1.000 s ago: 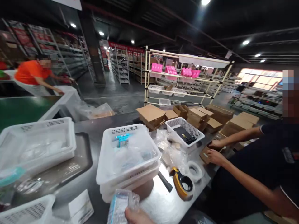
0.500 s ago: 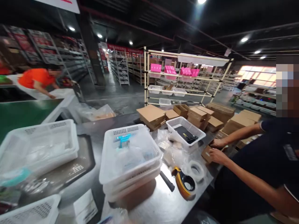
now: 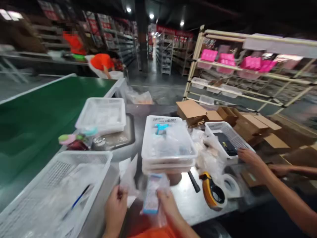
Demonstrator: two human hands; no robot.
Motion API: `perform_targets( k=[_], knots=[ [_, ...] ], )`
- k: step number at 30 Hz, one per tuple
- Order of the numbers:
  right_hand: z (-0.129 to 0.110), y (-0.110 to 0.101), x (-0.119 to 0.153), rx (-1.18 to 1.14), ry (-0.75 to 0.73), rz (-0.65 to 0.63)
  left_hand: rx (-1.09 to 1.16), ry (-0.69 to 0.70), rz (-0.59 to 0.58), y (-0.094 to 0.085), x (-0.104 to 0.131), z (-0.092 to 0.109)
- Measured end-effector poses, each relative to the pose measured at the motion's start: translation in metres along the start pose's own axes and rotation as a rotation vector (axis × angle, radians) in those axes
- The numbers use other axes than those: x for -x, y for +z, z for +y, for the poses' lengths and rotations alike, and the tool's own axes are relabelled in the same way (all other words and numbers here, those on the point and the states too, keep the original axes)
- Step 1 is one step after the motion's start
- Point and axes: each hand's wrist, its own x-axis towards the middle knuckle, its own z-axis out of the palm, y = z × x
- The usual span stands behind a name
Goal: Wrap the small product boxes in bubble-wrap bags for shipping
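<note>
My left hand (image 3: 116, 207) is closed in a pinch on a thin whitish sheet (image 3: 133, 175); blur hides whether it is paper or plastic. White paper (image 3: 123, 167) lies behind it on the metal table. My right hand (image 3: 168, 204) grips a flat light-blue and white packet (image 3: 151, 195) in a clear plastic bag, its thumb on top. Just beyond the packet stands a stack of white baskets (image 3: 168, 160), the top one holding clear bags and a bright blue item (image 3: 162, 128). A wide white basket (image 3: 105, 160) of clear bags, with a blue pen (image 3: 76, 201), sits left of my left hand.
At the right, a yellow tape dispenser (image 3: 207, 191), a tape roll (image 3: 231, 185) and a black-handled tool (image 3: 193, 181) lie on the table. A co-worker's hand (image 3: 250, 157) touches a basket of black items (image 3: 225, 142). Cardboard boxes (image 3: 192, 110) stand behind; a green conveyor (image 3: 94, 86) runs left.
The view has swung left and down, bringing both my hands in with the sheet and packet. The co-worker's hand has moved from a small carton to the basket of black items.
</note>
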Motion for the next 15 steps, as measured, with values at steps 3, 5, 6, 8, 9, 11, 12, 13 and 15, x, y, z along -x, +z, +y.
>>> perform_targets(
  k=[3,5,6,8,9,11,12,13,15],
  knots=[
    [-0.028,-0.005,0.007,0.047,-0.009,0.048,-0.185,0.060,-0.019,-0.003,-0.009,0.014],
    [-0.042,-0.007,0.009,0.147,-0.062,0.032,-0.181,0.060,-0.140,0.000,-0.013,0.017],
    [-0.047,-0.006,0.009,0.204,-0.088,-0.001,-0.111,0.040,-0.186,0.002,-0.013,0.017],
    [-0.052,-0.001,0.009,0.302,-0.127,-0.084,0.069,-0.010,-0.239,0.009,-0.009,0.015],
    [-0.051,0.002,0.009,0.339,-0.139,-0.118,0.158,-0.031,-0.258,0.013,-0.005,0.013],
    [-0.047,0.008,0.009,0.385,-0.138,-0.176,0.318,-0.067,-0.304,0.021,0.006,0.012],
    [-0.045,0.011,0.009,0.394,-0.119,-0.212,0.389,-0.087,-0.327,0.026,0.012,0.012],
    [-0.042,0.012,0.009,0.394,-0.081,-0.258,0.466,-0.111,-0.350,0.031,0.017,0.012],
    [-0.038,0.012,0.011,0.372,0.020,-0.357,0.591,-0.168,-0.377,0.039,0.025,0.012]
  ],
)
